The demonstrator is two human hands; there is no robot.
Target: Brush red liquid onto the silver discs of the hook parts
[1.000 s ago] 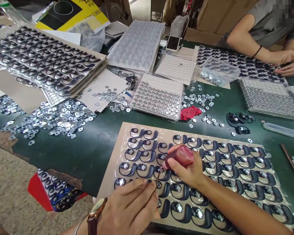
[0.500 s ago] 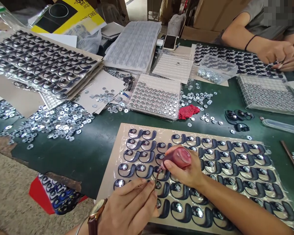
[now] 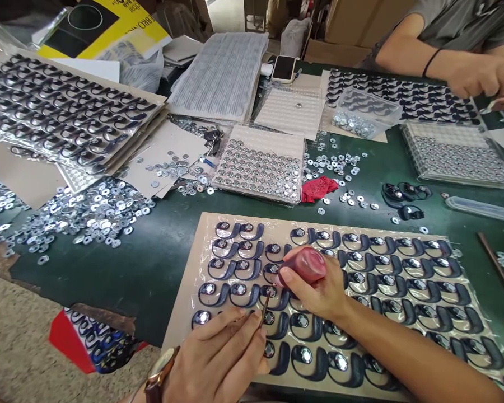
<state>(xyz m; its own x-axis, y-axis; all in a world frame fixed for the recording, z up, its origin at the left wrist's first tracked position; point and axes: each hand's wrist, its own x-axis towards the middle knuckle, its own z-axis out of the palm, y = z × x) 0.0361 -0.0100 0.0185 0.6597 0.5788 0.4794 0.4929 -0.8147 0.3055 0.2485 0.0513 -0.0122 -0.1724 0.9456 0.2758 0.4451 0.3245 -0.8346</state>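
My left hand, with a wristwatch above it, pinches a thin pointed tool that looks like tweezers. The tool's tip is at the shiny round centre of one dark, curved watch-like piece. Wrapped around a soft dark-red squeeze bottle, my right hand tilts it so its narrow end points left, close above the same piece. Rows of these pieces lie on a plastic-covered brown card beneath both hands. My right hand and forearm hide some of them.
Loose metal washers lie left and behind. A tray of round silver parts and a red cloth sit beyond the card. Another card of dark pieces is stacked at left. A co-worker's hand is at the upper right.
The view has shifted slightly. My hands keep nearly the same pose at the same piece, still holding the tool and bottle. The co-worker's hands have moved right, away from their card.
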